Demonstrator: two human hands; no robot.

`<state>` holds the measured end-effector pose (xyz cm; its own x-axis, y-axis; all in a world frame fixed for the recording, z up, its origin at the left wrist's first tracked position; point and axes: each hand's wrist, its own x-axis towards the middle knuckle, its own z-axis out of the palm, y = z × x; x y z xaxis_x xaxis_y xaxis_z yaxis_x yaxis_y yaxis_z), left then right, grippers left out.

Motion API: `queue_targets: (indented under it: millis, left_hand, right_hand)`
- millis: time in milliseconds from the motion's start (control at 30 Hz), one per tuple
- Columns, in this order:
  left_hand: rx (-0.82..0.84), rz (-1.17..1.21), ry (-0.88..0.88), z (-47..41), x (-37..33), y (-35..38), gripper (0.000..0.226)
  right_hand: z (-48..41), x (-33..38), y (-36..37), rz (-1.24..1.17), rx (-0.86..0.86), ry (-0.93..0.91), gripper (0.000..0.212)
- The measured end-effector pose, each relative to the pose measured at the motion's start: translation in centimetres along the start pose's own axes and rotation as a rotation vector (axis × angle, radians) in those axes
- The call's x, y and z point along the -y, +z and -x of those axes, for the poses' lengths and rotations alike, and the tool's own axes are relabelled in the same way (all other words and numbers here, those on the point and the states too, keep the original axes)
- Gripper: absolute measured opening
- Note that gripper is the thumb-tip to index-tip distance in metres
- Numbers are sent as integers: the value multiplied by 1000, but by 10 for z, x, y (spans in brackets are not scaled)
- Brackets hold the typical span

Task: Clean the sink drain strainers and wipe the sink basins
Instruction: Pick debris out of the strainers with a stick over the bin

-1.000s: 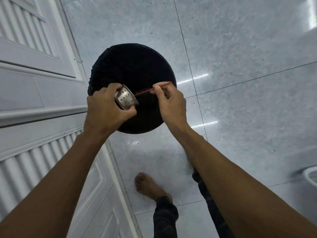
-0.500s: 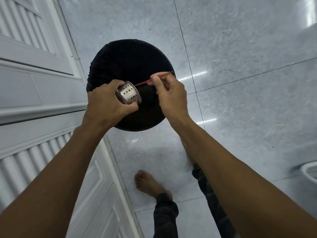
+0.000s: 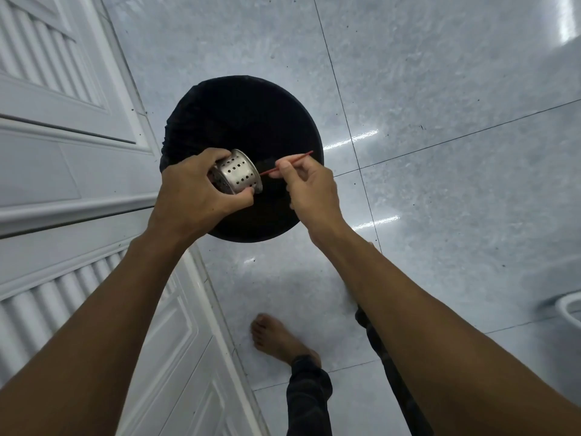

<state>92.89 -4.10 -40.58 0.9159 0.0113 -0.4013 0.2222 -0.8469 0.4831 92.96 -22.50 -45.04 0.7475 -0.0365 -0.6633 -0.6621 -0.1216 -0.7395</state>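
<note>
Steel strainer (image 3: 239, 175) part-hidden by left hand (image 3: 196, 196).

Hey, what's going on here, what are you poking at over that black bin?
A person stands barefoot on a tiled floor, working over a black-lined bin. The left hand holds a small metal sink strainer tipped on its side, its holes showing. The right hand pinches a thin red stick with its tip pointed at the strainer's open end, seemingly to pick bits out into the bin. No sink is in view.
</note>
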Motion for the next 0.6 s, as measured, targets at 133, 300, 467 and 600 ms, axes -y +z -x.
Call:
queue_targets:
  millis: [133, 300, 467, 600]
  left_hand:
    - [7, 22, 8, 0, 1, -2, 67]
    - [1, 56, 15, 0, 2, -1, 67]
    - [-8, 43, -3, 3, 6, 5, 66]
    - [-7, 48, -35, 2, 7, 9, 67]
  right_hand:
    - [-5, 8, -4, -154, 29, 41, 11]
    - [-3, 6, -5, 15, 55, 59, 12]
    - [0, 11, -8, 81, -102, -103, 12]
    - [6, 3, 1, 112, 7, -88, 15]
